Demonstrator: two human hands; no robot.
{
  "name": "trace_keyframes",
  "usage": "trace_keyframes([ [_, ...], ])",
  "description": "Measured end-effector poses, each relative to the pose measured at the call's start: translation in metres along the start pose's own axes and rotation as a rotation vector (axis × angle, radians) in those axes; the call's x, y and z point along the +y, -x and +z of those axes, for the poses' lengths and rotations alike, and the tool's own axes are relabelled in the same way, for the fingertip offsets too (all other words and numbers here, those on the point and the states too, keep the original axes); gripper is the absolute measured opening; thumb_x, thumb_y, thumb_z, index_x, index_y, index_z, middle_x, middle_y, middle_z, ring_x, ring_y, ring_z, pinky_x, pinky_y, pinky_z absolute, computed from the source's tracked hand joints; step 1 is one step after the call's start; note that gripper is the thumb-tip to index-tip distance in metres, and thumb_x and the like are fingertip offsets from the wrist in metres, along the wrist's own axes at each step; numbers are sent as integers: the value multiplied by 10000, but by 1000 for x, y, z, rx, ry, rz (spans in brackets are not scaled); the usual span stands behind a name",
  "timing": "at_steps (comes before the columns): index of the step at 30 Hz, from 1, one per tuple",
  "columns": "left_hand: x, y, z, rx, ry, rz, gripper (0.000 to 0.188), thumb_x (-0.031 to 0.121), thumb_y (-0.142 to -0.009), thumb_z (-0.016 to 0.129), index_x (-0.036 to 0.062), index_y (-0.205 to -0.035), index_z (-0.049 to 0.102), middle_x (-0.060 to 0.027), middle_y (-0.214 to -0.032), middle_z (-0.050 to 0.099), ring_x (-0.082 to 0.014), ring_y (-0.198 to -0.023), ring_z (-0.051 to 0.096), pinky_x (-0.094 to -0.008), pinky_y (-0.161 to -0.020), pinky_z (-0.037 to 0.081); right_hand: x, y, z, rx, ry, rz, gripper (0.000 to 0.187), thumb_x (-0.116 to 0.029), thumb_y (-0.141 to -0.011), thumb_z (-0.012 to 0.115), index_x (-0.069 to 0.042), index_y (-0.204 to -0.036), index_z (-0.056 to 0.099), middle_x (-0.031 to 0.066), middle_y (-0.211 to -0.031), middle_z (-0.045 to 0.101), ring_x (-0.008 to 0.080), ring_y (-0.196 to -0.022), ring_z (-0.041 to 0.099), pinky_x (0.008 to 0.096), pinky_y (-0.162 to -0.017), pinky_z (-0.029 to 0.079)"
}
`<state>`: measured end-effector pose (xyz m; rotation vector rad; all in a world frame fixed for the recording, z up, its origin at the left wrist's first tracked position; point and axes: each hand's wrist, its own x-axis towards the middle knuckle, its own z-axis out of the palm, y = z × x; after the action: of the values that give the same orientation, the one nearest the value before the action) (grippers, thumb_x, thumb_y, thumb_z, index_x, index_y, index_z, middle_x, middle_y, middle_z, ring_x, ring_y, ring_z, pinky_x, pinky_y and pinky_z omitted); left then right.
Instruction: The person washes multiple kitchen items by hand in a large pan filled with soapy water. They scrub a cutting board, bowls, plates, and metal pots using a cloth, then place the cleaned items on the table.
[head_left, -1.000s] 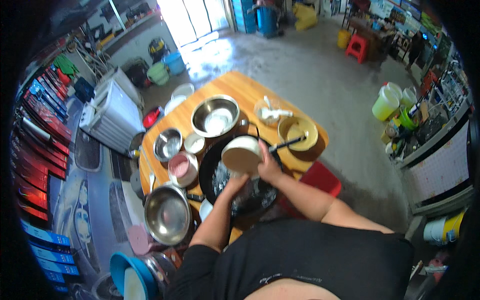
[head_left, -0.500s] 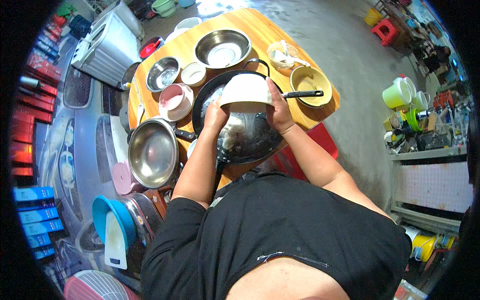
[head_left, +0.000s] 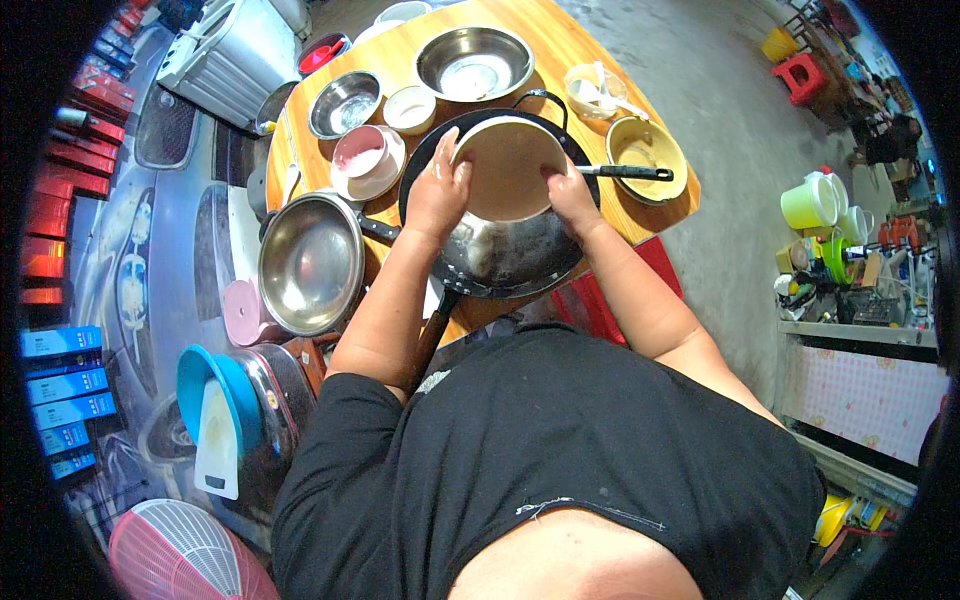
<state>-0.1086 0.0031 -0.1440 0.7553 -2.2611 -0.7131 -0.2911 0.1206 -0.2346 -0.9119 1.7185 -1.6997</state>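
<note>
A white bowl point(head_left: 508, 165) is gripped by its sides between my two hands over the black wok point(head_left: 505, 265). Its opening faces me, showing a shaded interior. My left hand point(head_left: 437, 197) clasps the left rim, thumb at the edge and fingers stretched along the outside. On the opposite rim is my right hand point(head_left: 574, 200), its thumb at the inner edge. Pale residue and wet shine show on the wok's surface below the bowl. A black-handled utensil point(head_left: 630, 172) extends right from behind my right hand.
Left of the wok are a large steel pan point(head_left: 312, 262), a pink bowl point(head_left: 360, 155) and a small steel bowl point(head_left: 345, 104). Beyond it stand a white bowl point(head_left: 409, 110) and a steel basin point(head_left: 474, 66). A yellow bowl point(head_left: 670, 155) sits near the wooden table's point(head_left: 575, 30) right edge.
The bowl has turned from showing its white outside to showing its inside toward me. Both hands have stayed on its rim. The whole view has shifted slightly.
</note>
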Motion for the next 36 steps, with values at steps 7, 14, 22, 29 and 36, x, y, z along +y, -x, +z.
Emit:
trace_keyframes([
  [7, 0, 62, 23, -700, -409, 417, 283, 330, -863, 597, 140, -1071, 625, -110, -1036, 635, -305, -1032, 592, -463, -949, 415, 16, 12, -13, -181, -69, 328, 343, -92, -864, 510, -9, -1193, 561, 71, -973, 651, 174, -799, 633, 309, -711, 518],
  [14, -4, 70, 50, -483, -362, 315, 135, 145, -805, 553, 84, -916, 598, -105, -884, 622, -297, -862, 633, -424, -709, 528, -32, -2, 3, -264, 173, 373, 367, -164, -807, 451, 6, -1100, 592, 176, -860, 654, 230, -701, 628, 367, -585, 518],
  [22, 23, 54, 48, -480, -182, -56, 207, 202, -842, 522, 44, -901, 643, -204, -880, 668, -358, -816, 666, -463, -769, 516, -89, -19, 30, -493, 488, 106, 357, -228, -828, 449, 9, -1021, 634, 188, -794, 662, 256, -557, 639, 364, -501, 510],
  [29, 3, 47, 19, -319, 1043, -845, 322, 247, -861, 625, -10, -1054, 634, -121, -995, 673, -222, -852, 656, -369, -739, 526, -95, -38, 39, -465, 348, 497, 363, -396, -918, 537, -67, -1048, 617, 27, -759, 602, 100, -485, 519, 237, -461, 438],
  [36, -40, 56, -17, -144, 1685, -675, 274, 91, -840, 594, -16, -1092, 600, -113, -1049, 661, -242, -972, 628, -385, -899, 479, -9, 5, 36, -265, 706, 215, 336, -260, -827, 545, -36, -1055, 647, 222, -1115, 634, 361, -1051, 609, 411, -913, 482],
])
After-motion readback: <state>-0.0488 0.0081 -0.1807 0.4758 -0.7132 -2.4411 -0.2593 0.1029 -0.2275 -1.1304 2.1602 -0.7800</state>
